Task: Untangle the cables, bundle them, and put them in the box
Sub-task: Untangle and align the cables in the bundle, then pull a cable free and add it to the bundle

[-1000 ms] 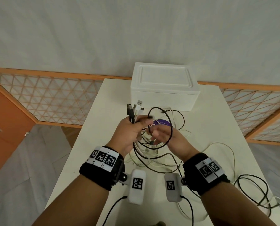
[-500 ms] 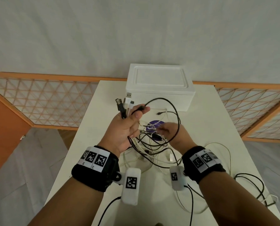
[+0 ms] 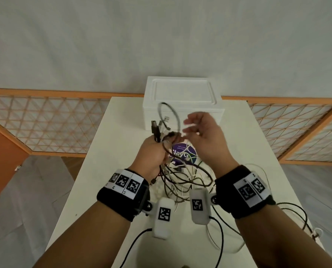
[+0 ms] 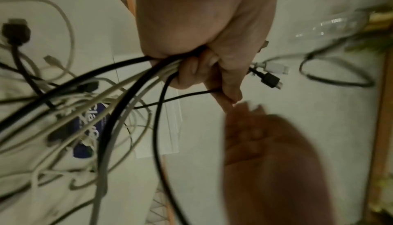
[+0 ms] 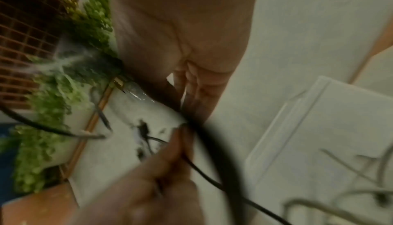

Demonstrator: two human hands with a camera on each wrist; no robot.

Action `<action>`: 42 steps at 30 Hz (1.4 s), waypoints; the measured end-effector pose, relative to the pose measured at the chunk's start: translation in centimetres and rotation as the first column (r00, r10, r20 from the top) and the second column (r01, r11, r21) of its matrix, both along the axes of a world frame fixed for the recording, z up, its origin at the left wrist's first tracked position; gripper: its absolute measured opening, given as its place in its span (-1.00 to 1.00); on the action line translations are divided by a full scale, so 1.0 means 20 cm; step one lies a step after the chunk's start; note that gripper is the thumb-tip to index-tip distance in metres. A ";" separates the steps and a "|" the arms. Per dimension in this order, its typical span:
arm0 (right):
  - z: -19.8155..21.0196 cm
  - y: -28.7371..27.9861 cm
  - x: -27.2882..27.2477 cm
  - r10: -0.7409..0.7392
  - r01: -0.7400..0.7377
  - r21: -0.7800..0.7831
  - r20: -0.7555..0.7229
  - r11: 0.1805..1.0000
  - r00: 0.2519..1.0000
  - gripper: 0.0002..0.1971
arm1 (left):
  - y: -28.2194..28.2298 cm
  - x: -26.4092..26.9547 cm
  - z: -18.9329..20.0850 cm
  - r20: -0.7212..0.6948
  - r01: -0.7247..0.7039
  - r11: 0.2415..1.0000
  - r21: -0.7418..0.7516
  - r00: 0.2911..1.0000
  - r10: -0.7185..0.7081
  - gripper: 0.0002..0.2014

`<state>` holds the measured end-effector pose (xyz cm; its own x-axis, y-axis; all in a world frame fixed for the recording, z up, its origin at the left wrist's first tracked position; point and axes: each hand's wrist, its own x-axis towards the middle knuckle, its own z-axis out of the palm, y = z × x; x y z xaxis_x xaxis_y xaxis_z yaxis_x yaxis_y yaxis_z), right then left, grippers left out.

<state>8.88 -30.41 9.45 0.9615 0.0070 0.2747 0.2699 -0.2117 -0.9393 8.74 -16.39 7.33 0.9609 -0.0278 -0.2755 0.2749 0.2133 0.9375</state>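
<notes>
The right hand (image 3: pixel 203 140) is motion-blurred; whether its fingertips (image 3: pixel 190 122) pinch any cable (image 3: pixel 177 120) can't be told.

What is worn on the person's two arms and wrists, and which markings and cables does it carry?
Both forearms are bare, without sleeves. Each wrist has a black band carrying white panels printed with square black-and-white codes. A rounded white camera pod, also coded, hangs from each band, trailing a thin black cable.

text: "ClayG", partly hidden by cables | on: round purple sticker (image 3: pixel 184 154) lying on the white table (image 3: pixel 107 171) | smaller line above it: too blurred to read | wristband markers: coded squares, no letters
</notes>
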 end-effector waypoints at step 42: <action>-0.15 0.12 -0.39 0.208 -0.474 -0.674 -0.440 0.566 0.874 -0.44 | 0.06 -0.22 -0.05 -0.124 -0.113 0.921 -0.373 0.990 0.071 -0.45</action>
<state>1.15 -28.03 6.36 0.8665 0.4234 -0.2644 0.2343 -0.8127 -0.5335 4.44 -15.13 6.37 0.9302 -0.0626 -0.3617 0.3298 0.5749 0.7488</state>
